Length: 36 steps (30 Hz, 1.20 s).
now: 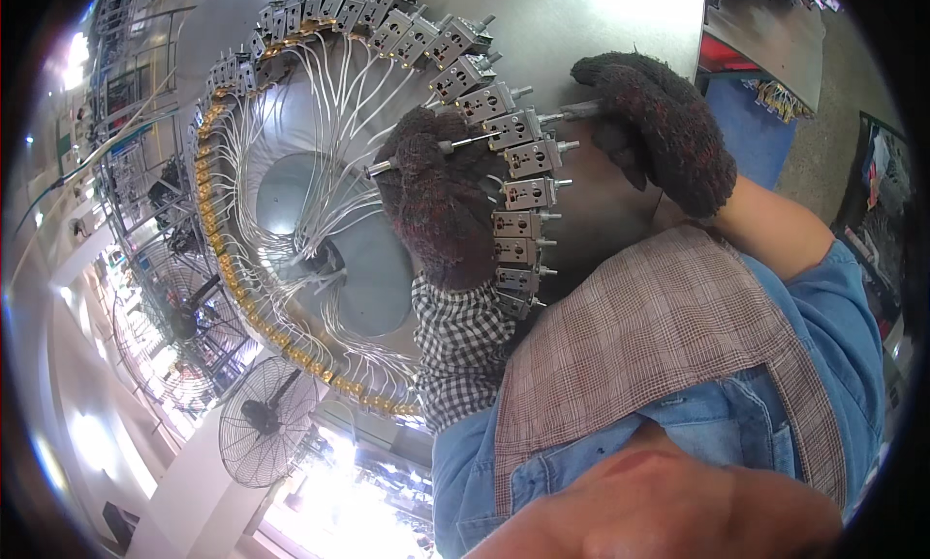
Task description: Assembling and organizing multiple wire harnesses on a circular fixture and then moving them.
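Both hands wear dark, fuzzy knitted gloves. My left hand (441,205) is closed around a thin metal rod (465,142) with a thicker tubular end, inside the curve of small metal boxes. The rod's tip reaches one slotted metal box (516,129). On the outer side of that box, my right hand (668,123) closes on a grey cylindrical piece (581,109), in line with the box's stem. Its far end is hidden in the glove. More metal boxes (531,193) with stems pointing outward stand in a row beside my left hand.
White wires (334,196) run from the ring of boxes and brass-coloured fittings (228,268) to the middle of a round metal table (373,283). A caged fan (263,419) stands lower left. At upper right are another table (775,36) and a blue panel (746,123).
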Available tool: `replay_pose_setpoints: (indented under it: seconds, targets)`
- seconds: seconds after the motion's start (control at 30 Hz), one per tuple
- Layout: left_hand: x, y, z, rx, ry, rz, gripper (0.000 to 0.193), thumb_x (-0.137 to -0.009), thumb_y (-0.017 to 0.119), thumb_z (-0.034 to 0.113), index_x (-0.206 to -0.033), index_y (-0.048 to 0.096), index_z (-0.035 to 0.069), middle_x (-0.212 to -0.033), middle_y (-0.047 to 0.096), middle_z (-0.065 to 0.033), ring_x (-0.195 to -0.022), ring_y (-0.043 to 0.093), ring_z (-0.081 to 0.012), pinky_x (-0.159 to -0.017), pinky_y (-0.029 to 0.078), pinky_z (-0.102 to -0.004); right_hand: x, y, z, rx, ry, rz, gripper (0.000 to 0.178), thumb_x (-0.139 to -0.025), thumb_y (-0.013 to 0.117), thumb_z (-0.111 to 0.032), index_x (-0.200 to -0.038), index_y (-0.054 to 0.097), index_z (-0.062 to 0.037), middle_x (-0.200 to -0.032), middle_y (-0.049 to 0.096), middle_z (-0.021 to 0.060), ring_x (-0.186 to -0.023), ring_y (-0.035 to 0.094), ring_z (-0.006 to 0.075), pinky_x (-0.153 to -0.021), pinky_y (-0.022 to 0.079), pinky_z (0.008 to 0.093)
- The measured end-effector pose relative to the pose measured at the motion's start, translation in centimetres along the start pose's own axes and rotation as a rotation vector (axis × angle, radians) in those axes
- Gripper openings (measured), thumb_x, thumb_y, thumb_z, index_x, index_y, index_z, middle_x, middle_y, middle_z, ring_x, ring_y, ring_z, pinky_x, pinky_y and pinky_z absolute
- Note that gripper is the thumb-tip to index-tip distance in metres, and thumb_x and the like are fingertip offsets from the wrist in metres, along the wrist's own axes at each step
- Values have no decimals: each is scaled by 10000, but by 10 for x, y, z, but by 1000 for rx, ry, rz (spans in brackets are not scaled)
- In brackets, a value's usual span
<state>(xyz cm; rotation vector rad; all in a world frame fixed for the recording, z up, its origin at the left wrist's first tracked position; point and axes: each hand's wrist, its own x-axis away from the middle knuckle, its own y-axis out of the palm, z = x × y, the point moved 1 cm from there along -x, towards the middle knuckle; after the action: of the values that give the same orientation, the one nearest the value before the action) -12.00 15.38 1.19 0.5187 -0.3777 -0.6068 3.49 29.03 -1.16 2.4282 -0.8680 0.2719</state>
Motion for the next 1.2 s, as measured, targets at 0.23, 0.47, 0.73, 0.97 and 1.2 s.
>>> replay_pose_setpoints:
  seconds: [0.23, 0.47, 0.73, 0.97, 1.2]
  targets:
    - [3, 10, 2, -97, -38, 110, 249, -885, 518, 189, -1058, 504, 10, -873, 562, -86, -726, 591, -221, -598, 510, -350, 2, 5, -8, -81, 84, 107, 349, -881, 533, -251, -1158, 530, -37, -692, 555, 57, -525, 509, 97, -398, 397, 206]
    - [2, 8, 1, -131, -53, 132, 255, -884, 518, 190, -1068, 502, 14, -872, 565, -83, -730, 597, -221, -600, 513, -347, 2, 10, -14, 42, 89, 70, 349, -876, 534, -226, -1176, 519, -49, -756, 569, 70, -639, 545, 110, -481, 438, 216]
    - [3, 1, -2, -93, -22, 89, 342, -834, 524, 151, -1107, 458, -45, -923, 558, -184, -727, 636, -287, -560, 565, -347, 1, 3, -9, 364, -97, 71, 284, -911, 478, -254, -1096, 575, -62, -675, 577, 47, -469, 518, 81, -363, 379, 194]
    - [3, 0, -4, -66, -7, 95, 332, -800, 546, 146, -1058, 474, -51, -902, 561, -177, -727, 633, -271, -561, 563, -334, 2, 4, -8, 171, 66, 75, 281, -923, 454, -246, -1097, 573, -60, -669, 576, 55, -428, 493, 79, -355, 372, 199]
    - [2, -1, -3, -66, -37, 52, 320, -863, 511, 203, -1087, 478, -23, -921, 570, -140, -774, 622, -275, -631, 551, -381, 4, 9, -9, -28, 82, 133, 326, -876, 535, -250, -1129, 552, -47, -718, 585, 62, -547, 529, 92, -401, 389, 205]
